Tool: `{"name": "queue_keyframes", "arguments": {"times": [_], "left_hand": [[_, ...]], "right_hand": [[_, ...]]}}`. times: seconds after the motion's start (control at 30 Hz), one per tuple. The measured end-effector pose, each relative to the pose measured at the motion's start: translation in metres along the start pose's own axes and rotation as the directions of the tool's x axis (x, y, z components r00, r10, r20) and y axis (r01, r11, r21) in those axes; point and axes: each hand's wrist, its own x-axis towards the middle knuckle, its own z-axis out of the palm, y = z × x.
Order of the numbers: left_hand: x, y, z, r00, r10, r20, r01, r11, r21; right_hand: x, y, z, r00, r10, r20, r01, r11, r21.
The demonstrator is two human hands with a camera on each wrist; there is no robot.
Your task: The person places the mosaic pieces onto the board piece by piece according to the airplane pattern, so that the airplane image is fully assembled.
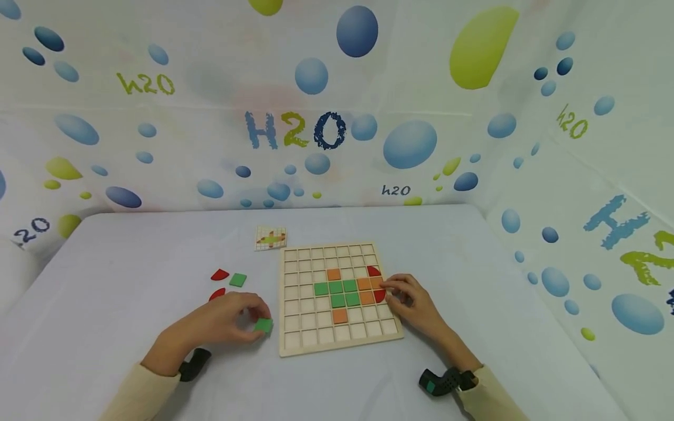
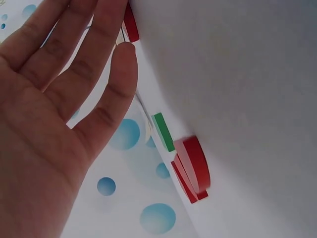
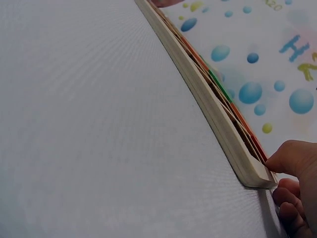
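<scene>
A green square tile (image 1: 263,325) is pinched between the thumb and fingers of my left hand (image 1: 226,318), just left of the wooden grid board (image 1: 308,338). In the left wrist view that tile is hidden. My right hand (image 1: 418,304) rests at the board's right edge, its fingertips beside an orange tile (image 1: 364,284) and a red quarter-circle piece (image 1: 380,296). In the right wrist view, the thumb touches the board's rim (image 3: 247,173) and the other fingers lie loosely curled outside it. Green tiles (image 1: 335,287) fill several middle squares.
A small pattern card (image 1: 271,238) lies behind the board's far left corner. Left of the board are a loose green tile (image 1: 238,280) and red pieces (image 1: 219,274), one partly covered by my left hand. A printed cloth (image 1: 210,117) rises behind the white table.
</scene>
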Motion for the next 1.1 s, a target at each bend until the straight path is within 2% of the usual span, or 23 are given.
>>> {"name": "queue_keyframes", "arguments": {"times": [0.4, 0.6, 0.87, 1.1], "left_hand": [[0.016, 0.003, 0.007, 0.999, -0.038, -0.018, 0.038, 0.999, 0.035], [0.028, 0.010, 0.006, 0.999, -0.032, -0.017, 0.032, 0.999, 0.034], [0.042, 0.015, 0.010, 0.999, -0.036, 0.024, 0.036, 0.999, 0.000], [0.054, 0.016, 0.016, 0.999, -0.029, 0.035, 0.028, 0.999, 0.026]], "right_hand": [[0.000, 0.001, 0.001, 1.000, 0.010, 0.004, -0.010, 1.000, -0.002], [0.000, 0.003, 0.001, 1.000, -0.006, 0.004, 0.006, 1.000, 0.001], [0.000, 0.002, 0.001, 1.000, 0.009, 0.009, -0.009, 1.000, 0.017], [0.000, 0.001, 0.001, 1.000, 0.022, 0.011, -0.022, 1.000, 0.017]]}}
